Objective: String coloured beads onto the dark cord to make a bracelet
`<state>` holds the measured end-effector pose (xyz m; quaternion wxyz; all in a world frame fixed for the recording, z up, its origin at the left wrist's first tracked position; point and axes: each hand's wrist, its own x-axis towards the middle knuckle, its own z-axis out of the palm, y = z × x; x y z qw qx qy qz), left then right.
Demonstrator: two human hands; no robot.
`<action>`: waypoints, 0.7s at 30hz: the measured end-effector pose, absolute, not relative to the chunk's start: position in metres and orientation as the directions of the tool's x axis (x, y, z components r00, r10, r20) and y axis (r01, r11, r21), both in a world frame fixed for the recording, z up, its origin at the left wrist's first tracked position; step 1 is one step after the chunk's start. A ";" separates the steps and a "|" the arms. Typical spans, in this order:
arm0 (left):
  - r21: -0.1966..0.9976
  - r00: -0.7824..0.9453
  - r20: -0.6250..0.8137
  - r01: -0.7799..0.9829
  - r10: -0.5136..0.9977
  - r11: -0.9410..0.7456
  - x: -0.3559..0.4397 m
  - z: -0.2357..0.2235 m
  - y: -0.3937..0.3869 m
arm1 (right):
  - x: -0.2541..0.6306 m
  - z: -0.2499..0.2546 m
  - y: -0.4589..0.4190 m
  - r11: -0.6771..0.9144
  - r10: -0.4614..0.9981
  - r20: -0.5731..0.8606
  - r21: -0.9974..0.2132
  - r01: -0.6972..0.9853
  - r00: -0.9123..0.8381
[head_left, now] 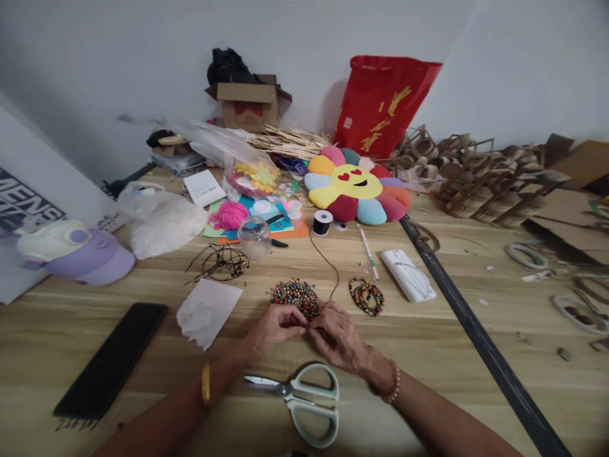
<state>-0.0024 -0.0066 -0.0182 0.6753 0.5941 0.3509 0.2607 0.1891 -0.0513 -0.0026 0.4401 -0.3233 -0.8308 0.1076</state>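
Observation:
A pile of small multicoloured beads lies on the wooden table just beyond my hands. My left hand is closed in a pinch at the pile's near edge; whatever sits between its fingertips is too small to make out. Beside it, nearly touching, my right hand pinches a black cord, which runs back to a black spool. To the right lies a coil of strung beads. Scissors with pale handles rest below my hands, blades pointing left.
On the left are a black phone, torn white paper, tangled dark cords and a glass jar. A flower cushion sits behind the spool. To the right lie a white folded-looking object and a long dark strip.

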 end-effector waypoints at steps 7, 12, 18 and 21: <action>0.988 0.616 -0.153 0.068 0.773 0.142 -0.005 -0.019 -0.004 | 0.191 -0.006 -0.048 0.735 0.674 0.613 -0.501 0.457 -0.412; 0.989 0.634 -0.145 0.095 0.760 0.110 -0.007 -0.013 -0.004 | 0.190 -0.005 -0.049 0.741 0.671 0.592 -0.505 0.442 -0.448; 0.991 0.639 -0.131 0.070 0.758 0.111 -0.006 -0.012 -0.004 | 0.188 -0.003 -0.049 0.750 0.661 0.588 -0.498 0.436 -0.466; 0.991 0.635 -0.135 0.077 0.760 0.111 -0.006 -0.016 -0.003 | 0.188 -0.004 -0.049 0.751 0.661 0.579 -0.495 0.437 -0.478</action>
